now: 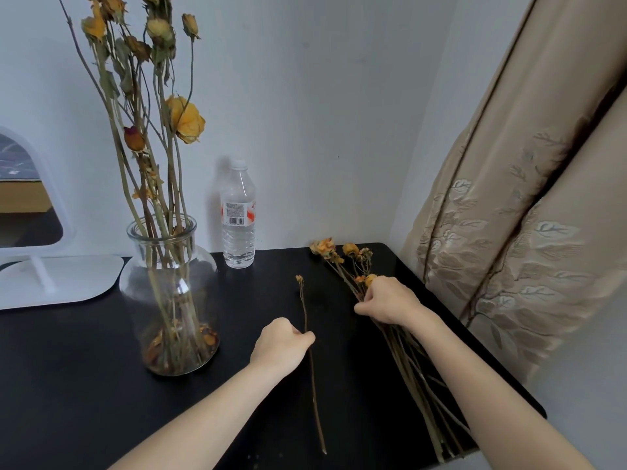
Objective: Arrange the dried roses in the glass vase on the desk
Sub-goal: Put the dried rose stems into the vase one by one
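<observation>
A clear glass vase (169, 300) stands on the left of the black desk (68, 368) and holds several tall dried roses (185, 118) with yellow and orange heads. My left hand (280, 344) pinches a single thin dried stem (307, 334) that has a tiny bud at its far end and lies along the desk. A bunch of dried roses (342, 256) lies on the right side of the desk, heads toward the wall. My right hand (388, 301) is closed around the stems of that bunch.
A plastic water bottle (238, 215) stands against the wall behind the vase. A white-framed mirror (30, 212) on a flat white base sits at the far left. A beige patterned curtain (509, 215) hangs right beside the desk's right edge.
</observation>
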Motion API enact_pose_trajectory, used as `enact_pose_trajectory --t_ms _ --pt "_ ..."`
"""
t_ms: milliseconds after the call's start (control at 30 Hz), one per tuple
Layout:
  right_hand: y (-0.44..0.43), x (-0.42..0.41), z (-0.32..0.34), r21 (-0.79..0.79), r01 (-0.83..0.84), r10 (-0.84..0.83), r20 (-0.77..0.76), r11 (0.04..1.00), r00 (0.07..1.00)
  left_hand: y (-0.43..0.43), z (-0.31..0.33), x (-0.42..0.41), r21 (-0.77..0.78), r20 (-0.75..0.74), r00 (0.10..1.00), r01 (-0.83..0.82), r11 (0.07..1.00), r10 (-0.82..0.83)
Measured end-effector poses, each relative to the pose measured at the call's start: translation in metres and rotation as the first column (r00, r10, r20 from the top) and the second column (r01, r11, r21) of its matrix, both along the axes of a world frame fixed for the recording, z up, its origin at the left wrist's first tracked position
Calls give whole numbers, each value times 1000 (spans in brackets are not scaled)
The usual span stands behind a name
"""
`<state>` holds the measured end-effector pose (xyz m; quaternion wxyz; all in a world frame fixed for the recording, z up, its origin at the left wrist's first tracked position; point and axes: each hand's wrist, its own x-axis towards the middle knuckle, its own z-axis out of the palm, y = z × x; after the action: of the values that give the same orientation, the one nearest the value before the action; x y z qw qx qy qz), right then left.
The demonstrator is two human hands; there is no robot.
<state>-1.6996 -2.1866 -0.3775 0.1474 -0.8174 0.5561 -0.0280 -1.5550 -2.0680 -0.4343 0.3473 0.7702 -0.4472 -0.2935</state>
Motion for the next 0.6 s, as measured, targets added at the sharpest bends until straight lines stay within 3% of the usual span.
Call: enact_pose_trajectory --t_ms 200,600 --pt "-10 -4 10 47 -37 19 340 998 940 1 -1 1 -7 -21 1000 6 1000 -6" --pt "-18 -7 12 137 -44 -49 607 990 793 4 -1 3 16 -51 999 10 1000 -9"
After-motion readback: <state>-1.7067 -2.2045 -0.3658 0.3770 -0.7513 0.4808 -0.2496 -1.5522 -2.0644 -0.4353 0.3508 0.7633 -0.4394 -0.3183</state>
